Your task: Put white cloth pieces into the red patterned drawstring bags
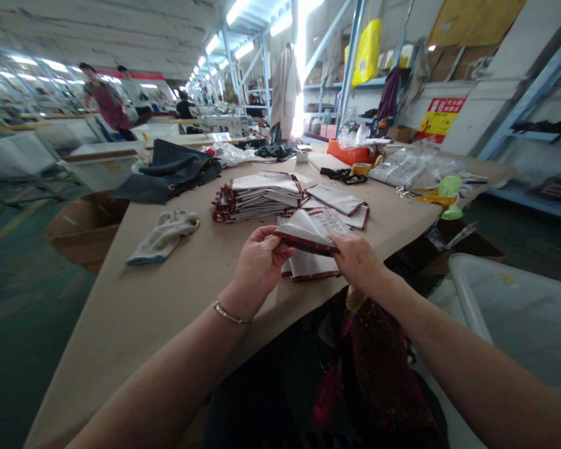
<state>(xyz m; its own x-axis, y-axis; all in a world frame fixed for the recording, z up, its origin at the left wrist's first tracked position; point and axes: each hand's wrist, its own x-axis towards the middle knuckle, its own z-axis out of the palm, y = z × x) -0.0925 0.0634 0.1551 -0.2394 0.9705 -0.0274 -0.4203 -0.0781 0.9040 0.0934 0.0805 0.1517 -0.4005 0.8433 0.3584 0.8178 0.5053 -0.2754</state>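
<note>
Between my two hands is a white fabric piece [303,232] with a dark red patterned edge, raised a little above the table. My left hand [260,257] pinches its left end between thumb and fingers. At the other end my right hand [356,259] is closed on the corner, its fingertips partly hidden. Below lie more white red-edged pieces [308,265], flat near the table's front edge. Just behind stands a stack of folded white pieces [264,196] with the same red trim, and to its right rest a few loose folded ones [339,198].
A work glove [164,237] lies on the brown table [206,274] at left, with dark folded cloth [168,168] behind it. Plastic bags [416,165], an orange tray [350,151] and a small green fan [450,196] are at right. A white bin [518,299] stands beside me.
</note>
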